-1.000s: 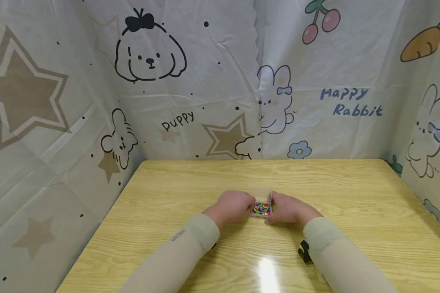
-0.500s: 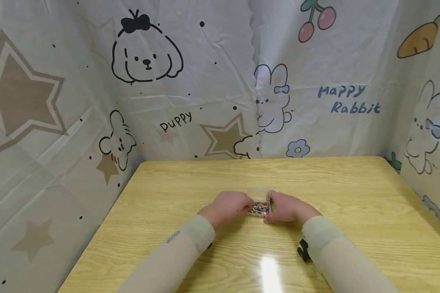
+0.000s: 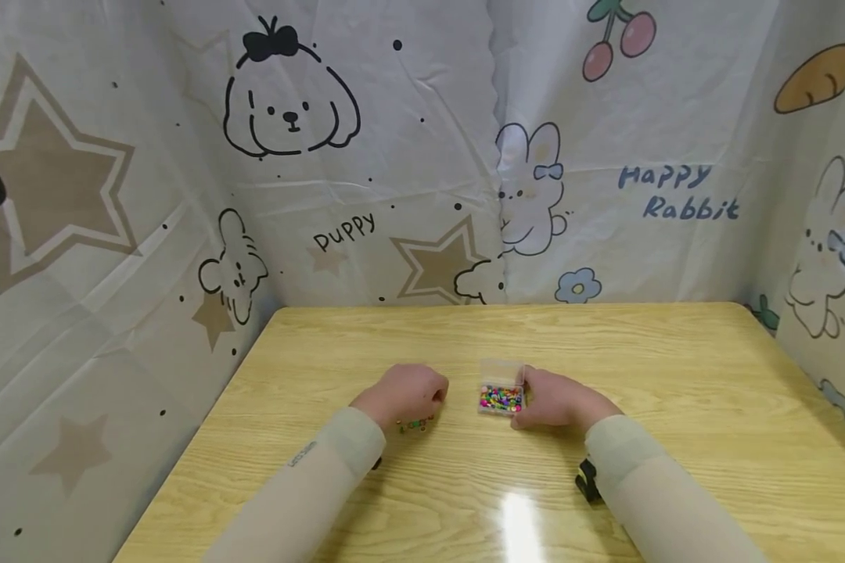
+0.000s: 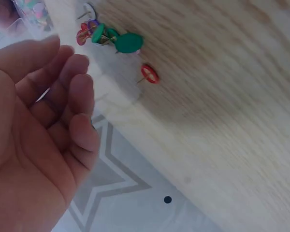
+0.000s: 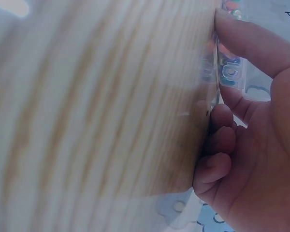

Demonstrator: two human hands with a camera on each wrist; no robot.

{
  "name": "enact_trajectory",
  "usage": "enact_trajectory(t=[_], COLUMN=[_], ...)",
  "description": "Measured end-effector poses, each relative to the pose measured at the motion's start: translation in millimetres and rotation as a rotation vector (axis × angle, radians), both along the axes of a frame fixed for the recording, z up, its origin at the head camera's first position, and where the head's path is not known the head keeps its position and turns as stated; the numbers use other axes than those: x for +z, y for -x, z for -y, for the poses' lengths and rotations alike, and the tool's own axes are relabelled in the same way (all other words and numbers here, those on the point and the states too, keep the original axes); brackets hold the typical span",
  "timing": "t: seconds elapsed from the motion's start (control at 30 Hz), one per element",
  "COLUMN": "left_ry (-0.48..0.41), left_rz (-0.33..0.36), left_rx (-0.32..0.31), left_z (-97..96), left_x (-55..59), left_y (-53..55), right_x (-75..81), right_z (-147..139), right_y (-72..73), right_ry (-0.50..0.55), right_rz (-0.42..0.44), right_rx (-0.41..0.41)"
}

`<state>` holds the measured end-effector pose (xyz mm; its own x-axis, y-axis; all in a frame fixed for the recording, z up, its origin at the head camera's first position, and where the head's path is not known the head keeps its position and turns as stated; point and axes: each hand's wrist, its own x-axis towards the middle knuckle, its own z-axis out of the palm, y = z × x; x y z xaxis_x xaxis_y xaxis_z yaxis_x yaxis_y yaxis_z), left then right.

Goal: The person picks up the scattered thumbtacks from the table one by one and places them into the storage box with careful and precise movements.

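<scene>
A small clear plastic box [image 3: 501, 399] filled with colourful thumbtacks stands on the table, its transparent lid [image 3: 500, 372] raised at the back. My right hand [image 3: 552, 399] grips the box's right side between thumb and fingers. To the left, my left hand [image 3: 404, 391] is held with curled fingers over the table, beside a little group of loose thumbtacks [image 3: 415, 424]. In the left wrist view these show as a green thumbtack [image 4: 129, 43], a separate red thumbtack [image 4: 149, 74] and several others. The left palm holds nothing; whether thumb and index finger pinch something is hidden.
The wooden table [image 3: 366, 336] runs back to a patterned white curtain [image 3: 394, 156], which also hangs along both sides. A black wrist device [image 3: 587, 481] shows under the right sleeve.
My left hand has left the box and moved left, and the loose thumbtacks have come into sight by its wrist. The right hand keeps its grip on the box.
</scene>
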<state>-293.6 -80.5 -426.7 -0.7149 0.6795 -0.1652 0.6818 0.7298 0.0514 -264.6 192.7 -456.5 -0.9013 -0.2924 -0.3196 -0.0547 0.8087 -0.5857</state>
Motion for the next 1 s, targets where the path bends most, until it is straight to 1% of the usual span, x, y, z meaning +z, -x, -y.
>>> enact_trajectory(t=[0.1, 0.2, 0.4, 0.6, 0.77, 0.87, 1.0], left_ry=[0.021, 0.026, 0.006, -0.012, -0.038, -0.057, -0.063], left_rz=[0.018, 0.014, 0.02, 0.025, 0.003, -0.008, -0.036], left_rx=[0.015, 0.02, 0.021, 0.017, 0.003, -0.015, -0.041], left_z=[2.0, 3.2, 5.2, 3.4, -4.2, -12.8, -26.6], left_x=[-1.3, -4.2, -8.3, -8.2, -6.3, -5.9, -8.8], left_y=[-0.5, -0.4, -0.6, -0.7, -0.5, -0.7, 0.0], right_x=[-0.6, -1.9, -2.8, -2.6, -1.5, -1.4, -0.8], right_z=[-0.3, -0.2, 0.2, 0.3, -0.1, -0.3, -0.4], right_y=[-0.8, -0.8, -0.3, -0.4, 0.6, 1.0, 0.6], right_ry=[0.01, 0.012, 0.017, 0.017, 0.012, 0.009, 0.006], right_rz=[0.0, 0.0, 0.006, 0.001, 0.001, -0.001, -0.008], right_rx=[0.0, -0.004, -0.001, 0.004, 0.001, -0.002, -0.002])
